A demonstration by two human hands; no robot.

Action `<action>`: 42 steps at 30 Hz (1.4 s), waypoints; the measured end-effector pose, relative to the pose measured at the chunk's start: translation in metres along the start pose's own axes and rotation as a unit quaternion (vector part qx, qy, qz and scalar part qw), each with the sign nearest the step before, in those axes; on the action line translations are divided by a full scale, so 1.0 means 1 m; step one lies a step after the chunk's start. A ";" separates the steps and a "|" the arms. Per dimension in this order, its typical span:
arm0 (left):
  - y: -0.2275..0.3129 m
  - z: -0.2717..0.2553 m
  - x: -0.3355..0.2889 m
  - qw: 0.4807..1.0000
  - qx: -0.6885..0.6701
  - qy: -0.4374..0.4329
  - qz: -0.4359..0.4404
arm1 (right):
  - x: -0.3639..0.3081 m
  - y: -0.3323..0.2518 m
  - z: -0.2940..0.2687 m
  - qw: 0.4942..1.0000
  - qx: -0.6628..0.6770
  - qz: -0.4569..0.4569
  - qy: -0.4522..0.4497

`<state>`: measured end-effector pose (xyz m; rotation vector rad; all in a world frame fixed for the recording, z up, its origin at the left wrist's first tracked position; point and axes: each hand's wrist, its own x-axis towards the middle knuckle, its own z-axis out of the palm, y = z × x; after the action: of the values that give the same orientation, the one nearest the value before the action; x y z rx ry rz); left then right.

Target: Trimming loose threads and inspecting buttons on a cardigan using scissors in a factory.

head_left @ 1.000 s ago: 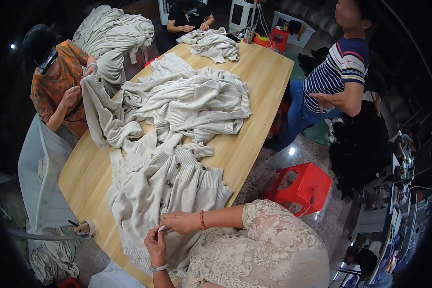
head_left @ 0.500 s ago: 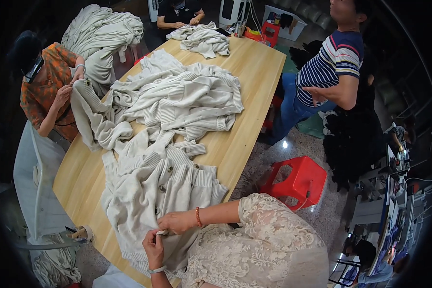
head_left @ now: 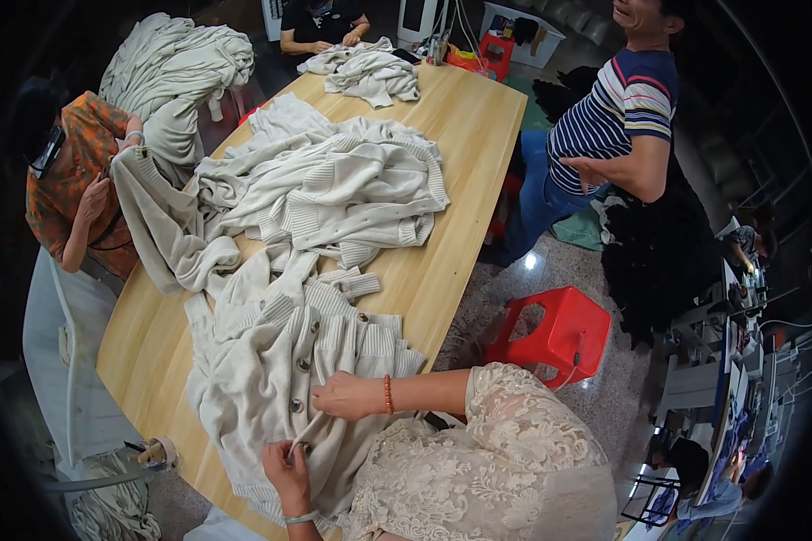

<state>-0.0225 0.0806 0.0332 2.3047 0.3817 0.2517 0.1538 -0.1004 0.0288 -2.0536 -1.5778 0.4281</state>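
A cream knitted cardigan (head_left: 244, 379) with dark buttons and ribbed edges lies spread over the near part of the table. My left hand (head_left: 287, 467), a pale band at its wrist, pinches the cardigan's front edge close to its lowest visible button. Farther up and to the right, my right hand (head_left: 347, 395), with a beaded bracelet, is closed just above the knit. Whatever its fingertips hold is hidden or too small to make out. Between and beyond my hands, a button (head_left: 295, 406) shows on the front band.
More cream knitwear (head_left: 352, 189) is heaped mid-table (head_left: 465, 162). A person in orange (head_left: 99, 171) handles a garment at left; another (head_left: 325, 27) works at the far end. Someone in stripes (head_left: 613, 126) stands right, beyond a red stool (head_left: 555, 334). A tape roll (head_left: 158, 453) sits at the near-left edge.
My right hand has moved away from my left, up and to the right. My left hand has shifted slightly left and down, still at the cardigan's edge. The view has shifted a little.
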 end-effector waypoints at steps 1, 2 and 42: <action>0.010 0.002 0.005 0.990 0.076 0.047 0.109 | -0.002 0.002 0.000 1.000 -0.013 0.008 0.005; 0.021 0.005 0.010 0.995 0.013 0.023 0.093 | -0.004 0.002 0.000 1.000 -0.027 0.014 0.010; 0.030 0.030 0.047 0.914 -0.371 -0.128 -0.105 | -0.005 0.007 0.032 0.994 0.050 0.050 0.081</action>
<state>0.0362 0.0573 0.0373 1.5057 0.3219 -0.0233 0.1402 -0.1003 -0.0017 -2.0415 -1.3357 0.3594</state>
